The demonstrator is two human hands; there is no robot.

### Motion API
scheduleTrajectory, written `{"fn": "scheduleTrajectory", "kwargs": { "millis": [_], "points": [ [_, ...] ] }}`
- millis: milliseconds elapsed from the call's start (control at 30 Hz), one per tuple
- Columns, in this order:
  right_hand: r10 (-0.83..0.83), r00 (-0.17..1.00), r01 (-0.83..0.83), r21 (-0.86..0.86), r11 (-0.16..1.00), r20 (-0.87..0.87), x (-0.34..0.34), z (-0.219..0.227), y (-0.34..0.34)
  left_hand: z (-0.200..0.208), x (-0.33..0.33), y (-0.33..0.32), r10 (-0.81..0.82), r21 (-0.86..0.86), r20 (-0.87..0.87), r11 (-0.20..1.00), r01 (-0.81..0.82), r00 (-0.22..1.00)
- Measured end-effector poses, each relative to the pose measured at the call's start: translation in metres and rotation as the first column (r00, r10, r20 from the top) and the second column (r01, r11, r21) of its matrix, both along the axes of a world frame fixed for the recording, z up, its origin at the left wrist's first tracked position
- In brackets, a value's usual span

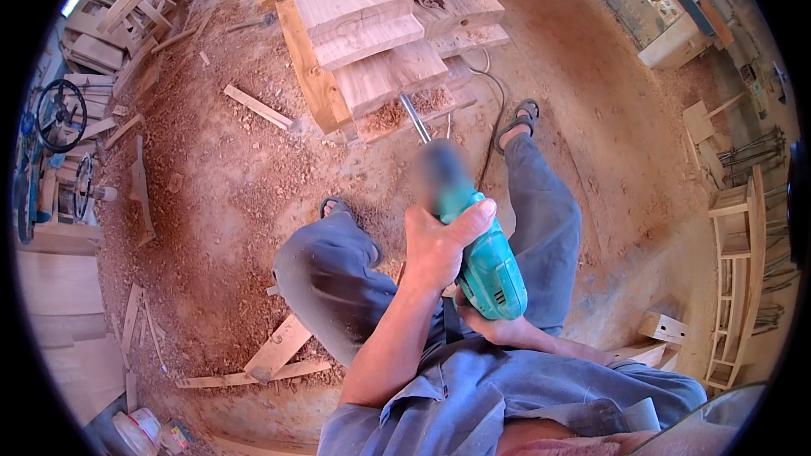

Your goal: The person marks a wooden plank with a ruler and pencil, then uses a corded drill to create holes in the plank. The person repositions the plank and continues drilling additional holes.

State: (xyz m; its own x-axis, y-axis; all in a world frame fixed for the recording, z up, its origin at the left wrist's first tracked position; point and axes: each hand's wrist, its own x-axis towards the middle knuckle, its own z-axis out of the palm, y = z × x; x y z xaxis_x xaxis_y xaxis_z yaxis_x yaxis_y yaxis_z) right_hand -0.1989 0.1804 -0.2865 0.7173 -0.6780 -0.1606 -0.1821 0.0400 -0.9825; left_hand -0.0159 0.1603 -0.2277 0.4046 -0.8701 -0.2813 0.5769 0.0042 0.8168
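A teal power drill (pixel 492 272) is held in front of my body, pointing away toward a stack of thick wooden boards. My left hand (pixel 437 245) wraps round the front of its body, thumb lying across the top. Under the rear end, my right hand (pixel 492 327) grips it; most of those fingers are hidden by the drill. The chuck area is blurred. From it a long metal bit (pixel 415 119) reaches the near end of a board (pixel 391 76) low in the stack; I cannot tell how deep its tip sits. Shavings lie on the ledge below.
The upper board (pixel 363 0) has a round hole. A long timber (pixel 304 51) supports the stack. A dark cable (pixel 500 101) runs along the floor by my right foot. Wood offcuts (pixel 258 107) and shavings litter the floor. A wooden rack (pixel 737 279) stands at right, handwheels (pixel 61 116) at left.
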Motion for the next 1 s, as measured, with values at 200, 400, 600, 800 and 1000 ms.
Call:
{"fn": "scheduleTrajectory", "kwargs": {
  "millis": [200,400,600,800,1000],
  "points": [
    [-0.006,0.999,0.007,0.032,0.999,-0.035,0.0,0.0,-0.001,0.002,0.002,-0.001,0.005,0.003,0.013,1.0,-0.005,1.0],
    [-0.022,1.0,0.021,0.064,0.998,0.016,-0.003,-0.018,0.0,-0.003,0.004,-0.001,-0.002,0.012,0.028,1.0,0.001,1.0],
    [-0.06,0.995,0.064,-0.053,0.997,0.076,-0.001,-0.025,0.001,-0.014,0.003,-0.005,0.02,-0.042,0.066,0.999,-0.018,0.998],
    [-0.02,0.996,0.018,0.026,0.999,0.081,-0.004,-0.005,0.006,-0.015,-0.011,0.003,0.083,-0.04,0.087,0.996,-0.079,0.993],
    [-0.018,0.996,0.008,0.107,0.994,0.087,-0.022,-0.003,0.009,-0.01,-0.029,0.009,0.099,-0.018,0.082,0.995,-0.098,0.992]
  ]
}}
